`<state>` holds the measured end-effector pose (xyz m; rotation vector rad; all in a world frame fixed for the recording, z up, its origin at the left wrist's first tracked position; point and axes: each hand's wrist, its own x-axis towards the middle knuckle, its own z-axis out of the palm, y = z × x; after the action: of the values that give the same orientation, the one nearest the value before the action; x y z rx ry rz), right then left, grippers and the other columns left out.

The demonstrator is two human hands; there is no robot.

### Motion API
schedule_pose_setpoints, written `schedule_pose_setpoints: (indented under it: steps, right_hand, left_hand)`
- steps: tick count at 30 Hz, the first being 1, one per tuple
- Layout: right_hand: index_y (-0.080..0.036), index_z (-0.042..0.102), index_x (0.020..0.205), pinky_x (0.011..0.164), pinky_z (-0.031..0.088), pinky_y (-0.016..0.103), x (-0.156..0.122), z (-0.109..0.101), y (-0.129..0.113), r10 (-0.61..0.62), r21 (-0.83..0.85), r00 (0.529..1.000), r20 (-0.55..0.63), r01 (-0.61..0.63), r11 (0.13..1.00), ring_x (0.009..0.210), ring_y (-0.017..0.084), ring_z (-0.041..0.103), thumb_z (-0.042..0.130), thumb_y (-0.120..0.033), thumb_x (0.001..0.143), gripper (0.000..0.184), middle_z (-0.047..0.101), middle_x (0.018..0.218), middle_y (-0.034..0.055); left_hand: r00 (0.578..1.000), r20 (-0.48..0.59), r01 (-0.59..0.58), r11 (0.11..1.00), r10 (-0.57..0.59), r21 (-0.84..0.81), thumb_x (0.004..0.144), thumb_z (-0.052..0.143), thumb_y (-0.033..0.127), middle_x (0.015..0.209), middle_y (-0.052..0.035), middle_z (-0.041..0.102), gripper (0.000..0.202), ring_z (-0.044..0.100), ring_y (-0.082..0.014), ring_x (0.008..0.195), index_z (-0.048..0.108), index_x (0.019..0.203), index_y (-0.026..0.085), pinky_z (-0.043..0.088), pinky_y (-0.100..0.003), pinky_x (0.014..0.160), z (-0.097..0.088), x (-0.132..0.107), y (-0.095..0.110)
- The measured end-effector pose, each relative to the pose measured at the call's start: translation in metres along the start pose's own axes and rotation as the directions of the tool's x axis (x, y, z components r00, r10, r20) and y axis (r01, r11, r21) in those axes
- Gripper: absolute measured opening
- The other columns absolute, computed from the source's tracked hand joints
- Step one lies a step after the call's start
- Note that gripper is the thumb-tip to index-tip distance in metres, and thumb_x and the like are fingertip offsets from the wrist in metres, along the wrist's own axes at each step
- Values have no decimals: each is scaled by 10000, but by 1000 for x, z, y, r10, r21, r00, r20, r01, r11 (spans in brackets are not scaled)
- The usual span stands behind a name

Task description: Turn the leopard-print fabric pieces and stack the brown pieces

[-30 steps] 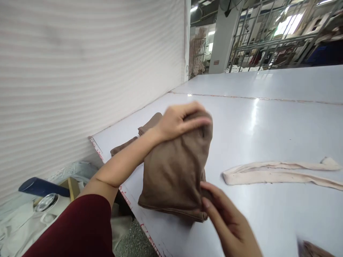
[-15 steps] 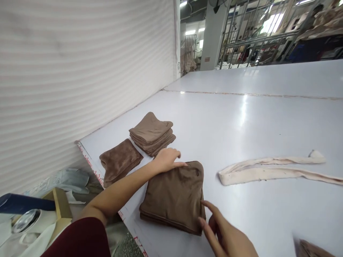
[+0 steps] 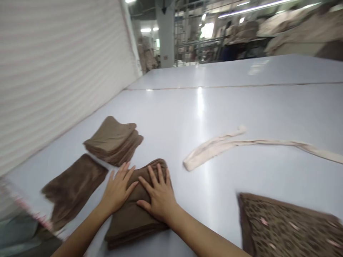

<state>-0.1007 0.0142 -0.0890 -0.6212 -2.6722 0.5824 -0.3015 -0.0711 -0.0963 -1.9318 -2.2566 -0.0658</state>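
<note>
In front of me lies a stack of dark brown fabric pieces with rounded upper corners. My left hand rests on its upper left edge, fingers extended. Pressed flat on the upper right of the same stack is my right hand, its fingers spread. Behind and to the left sits a second brown fabric stack, its layers slightly fanned. A fuzzy dark brown fabric pile lies left of my left hand.
A cream fabric strip stretches loosely across the white table. Leopard-print brown fabric lies at the lower right. A quilted white sheet hangs along the left side. Grey cloth shows below the table's left edge.
My right hand has gone from the stack's right edge to lying flat on top. My left hand has flattened onto it. The view has swung right, bringing the leopard-print fabric further into sight.
</note>
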Motion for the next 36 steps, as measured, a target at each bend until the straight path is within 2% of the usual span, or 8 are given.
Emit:
schedule_pose_setpoints:
  steps: [5,11,14,18,20,26,31,36]
  right_hand:
    - [-313,382,1381,1067,63,601,-1,2,2,6,-11,1000,30,-6,1000,1385,331,20,295,-706,830,682,185,1521,56]
    - [-436,225,1411,1065,228,501,-39,-49,31,191,-40,974,-117,-197,980,1391,254,112,337,-749,784,709,151,1533,-29]
    - [-252,257,1436,1056,222,514,-118,-104,90,511,-43,793,-332,-554,832,1387,308,72,364,-643,847,714,114,1531,108]
    - [-13,388,1318,937,242,665,-257,-173,167,759,56,358,-544,-887,459,1298,454,205,334,-539,849,706,288,1386,319]
    - [-12,567,1093,891,361,576,-310,-189,185,812,88,286,-509,-921,380,1114,425,464,392,-529,787,625,558,1102,294]
    - [-207,619,839,696,464,409,-345,-158,174,869,129,346,-355,-902,412,825,294,613,390,-583,740,451,661,853,93]
    - [-224,607,864,716,427,477,-340,-142,171,873,187,330,-359,-891,413,889,344,590,349,-589,740,464,662,941,101]
    - [-205,573,1030,716,448,422,-344,-152,172,873,286,288,-394,-864,415,857,301,588,399,-603,730,528,629,980,109]
  left_hand:
    - [1000,30,9,1000,-8,-23,903,281,450,1476,-132,303,585,256,-279,1360,282,1415,166,303,-475,1028,41,-9,-18]
    - [998,-26,59,979,-55,195,876,263,476,1458,-192,302,618,300,-356,1326,306,1387,130,289,-627,960,-25,8,0]
    - [983,-176,81,981,-50,176,864,287,521,1480,-179,249,656,262,-343,1346,250,1393,136,326,-583,975,-63,19,28]
    - [971,-148,-203,973,186,-111,857,353,514,1436,-169,334,619,288,-316,1338,342,1341,128,297,-498,1052,-85,29,112]
    - [958,-31,-282,912,286,-296,874,368,480,1457,-118,322,579,272,-273,1351,318,1364,175,281,-454,1081,-88,33,172]
    - [894,283,-153,830,348,-536,871,394,364,1191,-144,562,412,527,-269,1100,497,1185,119,431,-403,933,-72,53,317]
    - [898,336,-76,854,283,-515,850,424,437,1068,-109,597,407,586,-255,956,521,1120,147,494,-370,785,-44,66,329]
    - [923,249,-132,851,292,-508,860,450,365,1154,-125,532,388,495,-264,1081,465,1174,138,423,-396,907,-57,57,333]
